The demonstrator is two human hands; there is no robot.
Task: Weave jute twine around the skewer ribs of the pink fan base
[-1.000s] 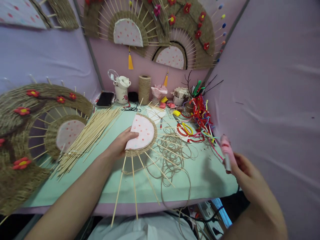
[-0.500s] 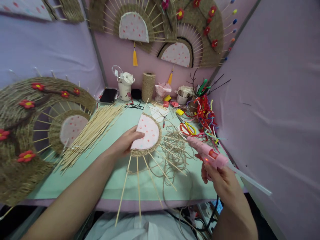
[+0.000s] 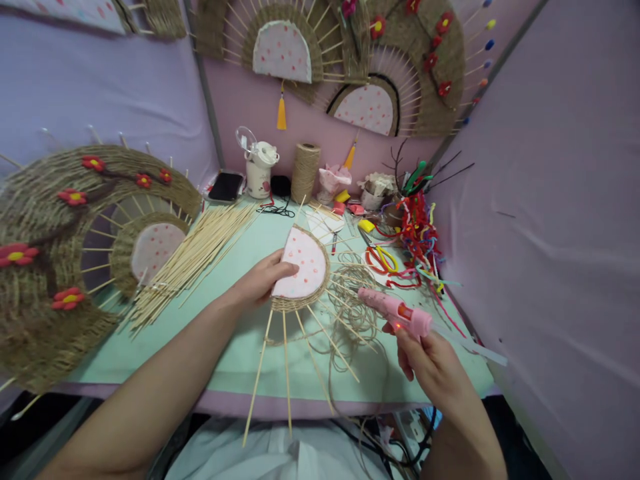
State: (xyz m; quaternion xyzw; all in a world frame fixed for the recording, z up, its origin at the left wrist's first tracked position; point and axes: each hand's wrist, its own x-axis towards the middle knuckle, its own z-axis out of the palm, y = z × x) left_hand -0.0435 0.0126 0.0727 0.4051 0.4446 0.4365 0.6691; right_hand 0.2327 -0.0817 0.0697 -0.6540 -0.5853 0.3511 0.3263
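Note:
My left hand (image 3: 264, 277) grips a half-round fan piece (image 3: 304, 263) by its straight edge, thumb on the white, red-dotted face. Woven twine rims its curve, and thin wooden sticks (image 3: 287, 373) fan out from it toward me and to the right. In my right hand (image 3: 423, 357) is a pink hot glue gun (image 3: 393, 308), its small light glowing red. The nozzle points left at the sticks, a little apart from the fan's rim. A clear glue stick (image 3: 475, 347) juts from its back. Loose twine (image 3: 353, 300) lies tangled under the sticks.
A bundle of sticks (image 3: 200, 257) and a large woven fan (image 3: 75, 200) with red flowers stand at left. Behind are a twine spool (image 3: 305, 173), a white pot (image 3: 259, 173) and a phone (image 3: 226, 187). Scissors (image 3: 383, 260) and colourful fuzzy stems (image 3: 420, 223) lie at right.
My right hand has brought the glue gun left, closer to the fan's sticks. The left hand keeps its hold on the fan piece; the whole view has shifted slightly.

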